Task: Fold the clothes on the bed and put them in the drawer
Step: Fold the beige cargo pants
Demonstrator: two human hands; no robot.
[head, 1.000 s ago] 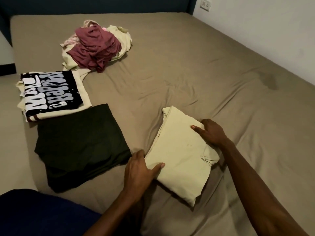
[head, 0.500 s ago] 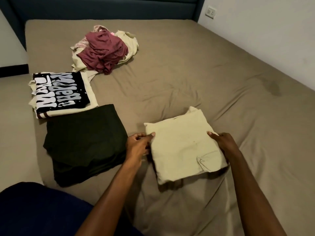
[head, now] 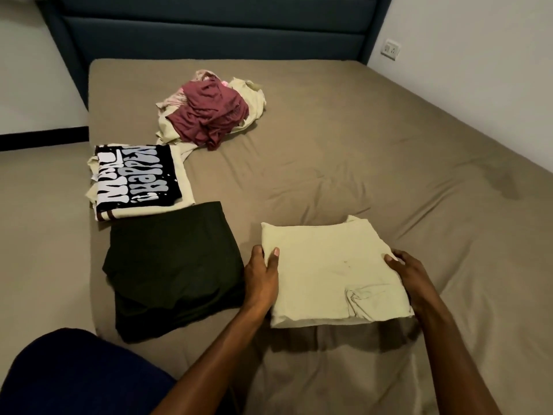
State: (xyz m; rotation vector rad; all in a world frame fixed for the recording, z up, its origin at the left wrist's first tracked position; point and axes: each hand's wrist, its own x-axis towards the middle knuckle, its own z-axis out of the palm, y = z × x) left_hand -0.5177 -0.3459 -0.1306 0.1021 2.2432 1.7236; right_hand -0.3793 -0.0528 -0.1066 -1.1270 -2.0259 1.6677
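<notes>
A: Status, nearest first?

B: Navy-clad knee [head: 74,381] is sitting at the near-left corner of the bed [head: 374,187]. Both forearms are reaching in over the near edge.

A: Hands?

B: Both are gripping the folded cream shirt [head: 332,274]. Left hand [head: 261,275] is clamping its left edge, thumb lying on top, fingers tucked under. Right hand [head: 411,275] is holding the right edge, fingers curled onto the fabric. Shirt's near edge is casting a shadow on the sheet, so it's looking slightly lifted there; can't tell how much.

A: Where's the shirt relative to the bed?

B: Near-centre of the bed. Squarish fold, a small bunched wrinkle at its near-right corner, a faint spot mid-panel.

A: Neighbours?

B: Folded black garment [head: 173,271] is lying just left of the cream shirt, beside the left hand, close to the bed's left edge. Beyond it, a folded cream tee with black print panel [head: 137,179], also hugging the left edge.

A: Print readable?

B: White bubble lettering, upside down from here. Not reading it reliably.

A: Farther out?

B: Unfolded heap [head: 212,112], maroon on top of cream and pink, is sitting toward the headboard [head: 215,34], left of centre.

A: Open room?

B: Right half of the bed is bare sheet, creased, with a dark stain [head: 508,182] near the right edge. Wall socket [head: 391,49] beyond the far-right corner.
</notes>
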